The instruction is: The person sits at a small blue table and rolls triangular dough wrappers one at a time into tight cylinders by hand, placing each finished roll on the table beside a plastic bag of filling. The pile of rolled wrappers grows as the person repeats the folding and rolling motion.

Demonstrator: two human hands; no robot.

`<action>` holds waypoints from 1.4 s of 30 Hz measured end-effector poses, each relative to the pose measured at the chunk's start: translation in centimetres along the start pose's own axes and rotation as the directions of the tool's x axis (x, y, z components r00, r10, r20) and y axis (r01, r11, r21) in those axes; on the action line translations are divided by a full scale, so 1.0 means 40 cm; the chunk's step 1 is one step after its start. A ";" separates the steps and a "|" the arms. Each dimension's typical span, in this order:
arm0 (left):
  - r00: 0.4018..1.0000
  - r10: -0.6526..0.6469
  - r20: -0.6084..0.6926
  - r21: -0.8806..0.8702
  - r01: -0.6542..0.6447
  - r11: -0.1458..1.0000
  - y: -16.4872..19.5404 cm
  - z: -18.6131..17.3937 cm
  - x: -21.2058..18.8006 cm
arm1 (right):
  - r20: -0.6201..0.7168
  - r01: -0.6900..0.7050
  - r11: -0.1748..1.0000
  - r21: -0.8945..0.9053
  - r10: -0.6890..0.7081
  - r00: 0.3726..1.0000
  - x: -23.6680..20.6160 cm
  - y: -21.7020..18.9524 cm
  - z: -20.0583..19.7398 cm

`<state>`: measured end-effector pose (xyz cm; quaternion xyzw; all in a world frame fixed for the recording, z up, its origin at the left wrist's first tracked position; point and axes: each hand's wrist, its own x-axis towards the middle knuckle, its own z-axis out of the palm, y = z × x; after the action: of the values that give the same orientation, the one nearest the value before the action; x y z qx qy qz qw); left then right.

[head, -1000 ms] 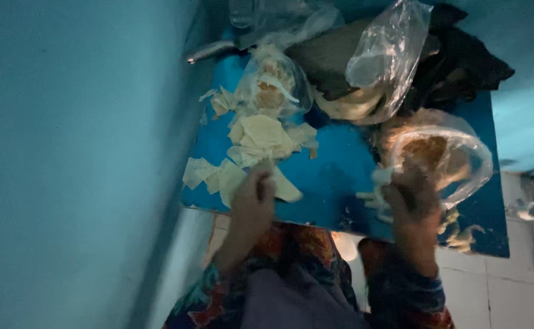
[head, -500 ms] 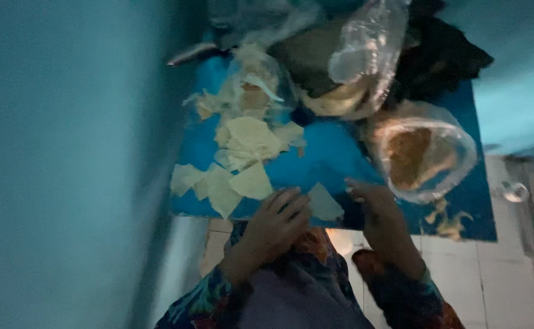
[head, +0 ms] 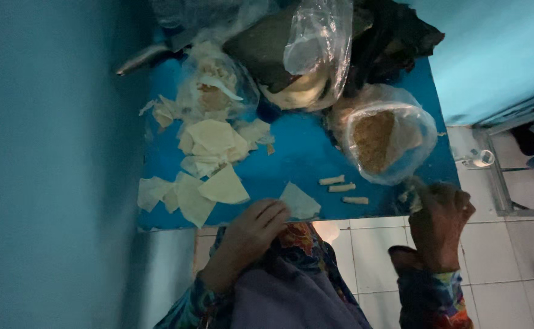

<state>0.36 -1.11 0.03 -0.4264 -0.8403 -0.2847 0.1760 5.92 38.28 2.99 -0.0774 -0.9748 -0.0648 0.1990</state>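
My left hand (head: pixel 251 234) rests at the near edge of the blue table (head: pixel 291 152), fingertips touching a pale triangular wrapper sheet (head: pixel 299 201). At the table's near right corner my right hand (head: pixel 438 220) is closed around a small pale object I cannot identify. It sits just below a clear plastic bag of brown filling (head: pixel 382 139). Three small rolled pieces (head: pixel 343 187) lie on the table between my hands. More cut wrapper pieces (head: pixel 209 164) are piled to the left.
A clear bag with wrapper scraps (head: pixel 215 88) and a large plastic bag over a dark bowl (head: pixel 306 55) stand at the back, beside dark cloth (head: pixel 395 36). A blue wall (head: pixel 47 152) runs along the left. White floor tiles (head: pixel 364 256) show below.
My right hand has swung right to the table's corner beside the filling bag. My left hand has slid down to the near edge. Three rolled pieces now show on the table.
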 end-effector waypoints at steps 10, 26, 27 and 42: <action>1.000 0.015 -0.027 0.027 -0.014 1.000 -0.008 0.015 -0.001 | 0.039 0.081 0.992 -0.093 -0.078 0.996 -0.010 -0.001 -0.033; 0.997 0.026 -0.067 0.039 -0.023 0.999 0.001 -0.001 0.008 | -0.064 0.545 0.651 0.529 -0.609 0.790 0.124 -0.394 -0.023; 0.997 0.030 -0.073 0.042 -0.027 0.999 0.000 0.002 0.006 | -0.069 0.569 0.647 0.508 -0.628 0.775 0.122 -0.400 -0.021; 0.995 -0.002 -0.100 0.003 0.003 1.000 -0.001 0.015 -0.004 | 0.068 0.691 0.689 0.221 -0.717 0.693 0.061 -0.376 -0.038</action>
<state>0.37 -0.83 -0.54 -0.4103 -0.8315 -0.3044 0.2181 1.61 23.61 3.92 0.3168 -0.9431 -0.0430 0.0915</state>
